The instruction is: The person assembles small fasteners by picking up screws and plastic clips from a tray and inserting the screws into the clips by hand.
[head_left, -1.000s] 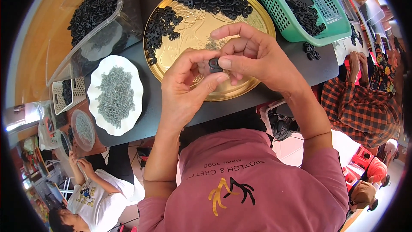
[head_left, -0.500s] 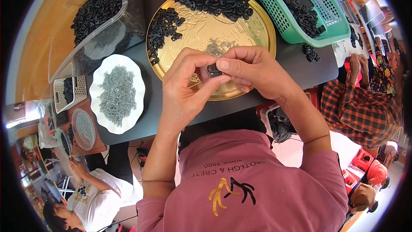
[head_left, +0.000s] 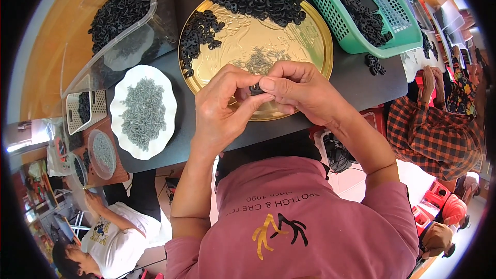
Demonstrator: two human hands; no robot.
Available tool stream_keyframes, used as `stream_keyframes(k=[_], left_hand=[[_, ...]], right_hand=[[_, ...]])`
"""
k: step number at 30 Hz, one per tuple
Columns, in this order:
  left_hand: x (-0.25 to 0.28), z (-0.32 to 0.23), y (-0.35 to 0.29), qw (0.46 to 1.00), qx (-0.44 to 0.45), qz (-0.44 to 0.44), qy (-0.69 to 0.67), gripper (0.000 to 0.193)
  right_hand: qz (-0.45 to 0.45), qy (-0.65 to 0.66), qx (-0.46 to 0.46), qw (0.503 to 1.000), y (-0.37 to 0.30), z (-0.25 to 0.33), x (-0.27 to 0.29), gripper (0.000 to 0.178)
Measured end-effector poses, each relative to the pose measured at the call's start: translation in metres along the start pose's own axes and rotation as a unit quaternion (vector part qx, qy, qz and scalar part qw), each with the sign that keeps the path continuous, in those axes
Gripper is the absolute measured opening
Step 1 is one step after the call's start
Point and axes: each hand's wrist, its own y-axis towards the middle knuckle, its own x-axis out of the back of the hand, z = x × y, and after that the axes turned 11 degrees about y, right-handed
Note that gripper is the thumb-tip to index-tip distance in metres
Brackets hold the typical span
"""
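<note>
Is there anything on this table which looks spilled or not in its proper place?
A few black pieces lie directly on the dark table, beside the near end of the green basket. This looks slightly odd, because many other black ones are inside it, but they may be set aside on purpose.

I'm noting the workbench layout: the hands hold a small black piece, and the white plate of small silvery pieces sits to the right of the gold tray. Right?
Not quite: the white plate of small silvery pieces sits to the left of the gold tray, as the head view shows. The left hand and right hand do hold a small black piece.
</note>
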Motion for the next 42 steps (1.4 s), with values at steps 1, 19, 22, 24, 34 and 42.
stream_keyframes(k=[1, 19, 22, 24, 34, 42], left_hand=[[-0.001, 0.000, -0.001, 1.000, 0.003, -0.004, -0.002, 0.025], [-0.002, 0.000, -0.002, 0.996, -0.038, -0.059, -0.057, 0.030], [-0.004, -0.001, -0.004, 0.995, -0.036, -0.068, -0.068, 0.031], [-0.003, -0.002, -0.004, 0.995, -0.035, -0.064, -0.068, 0.032], [0.002, -0.002, -0.022, 0.997, 0.062, 0.027, -0.041, 0.021], [0.002, 0.008, -0.028, 0.990, 0.138, -0.025, 0.015, 0.012]], right_hand=[[0.000, 0.000, 0.000, 1.000, 0.001, -0.001, 0.001, 0.020], [-0.001, -0.086, 0.034, 0.996, -0.014, 0.013, -0.017, 0.022], [-0.012, -0.087, 0.037, 0.995, -0.015, 0.014, -0.019, 0.020], [-0.011, -0.085, 0.028, 0.996, -0.014, 0.015, -0.019, 0.017], [-0.275, -0.442, 0.380, 0.765, -0.038, 0.109, 0.028, 0.011], [-0.164, -0.542, 0.442, 0.696, 0.009, 0.087, 0.000, 0.013]])
